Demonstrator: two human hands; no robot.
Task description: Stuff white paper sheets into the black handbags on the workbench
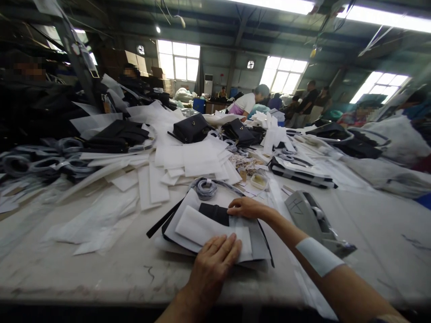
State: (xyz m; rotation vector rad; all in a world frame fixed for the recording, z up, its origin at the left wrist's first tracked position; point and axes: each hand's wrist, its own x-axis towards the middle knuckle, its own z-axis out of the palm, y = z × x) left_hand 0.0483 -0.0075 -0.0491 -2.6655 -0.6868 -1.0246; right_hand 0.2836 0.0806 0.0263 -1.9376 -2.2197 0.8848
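Note:
A flat black bag (215, 214) lies on the table in front of me, mostly covered by white tissue sheets (198, 229). My left hand (215, 262) lies palm down on the near edge of the white sheets, pressing them flat. My right hand (247, 207) rests on the far side of the stack, its fingers on the white sheet where the black piece shows. Neither hand grips anything. A white band (318, 255) wraps my right forearm.
A grey tape dispenser (313, 215) stands right of my right arm. A coiled strap (206, 188) lies just beyond the stack. Piles of white sheets (188, 159), black handbags (191, 128) and black straps (40, 161) cover the table's far part. Several people work at the back.

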